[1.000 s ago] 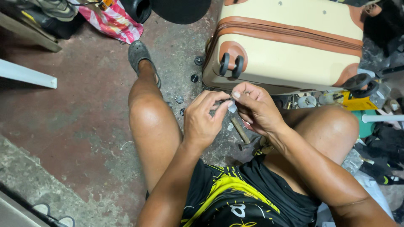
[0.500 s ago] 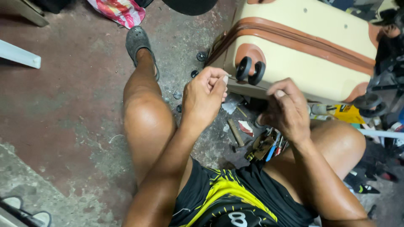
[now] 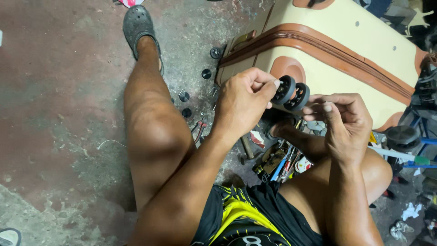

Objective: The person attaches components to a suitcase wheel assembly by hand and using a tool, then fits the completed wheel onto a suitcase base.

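At frame centre the left hand pinches the suitcase wheel, the right hand curls closed beside it, contents unclear, apparently mid-fitting, needing steady alignment next.

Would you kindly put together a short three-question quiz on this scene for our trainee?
1. True or false: the left hand touches the twin black wheel on the cream suitcase.
2. Which lies between the legs? A) a pile of hand tools B) a folded towel
3. Fill in: the grey clog is on the person's ___ foot.

Key: 1 true; 2 A; 3 left.
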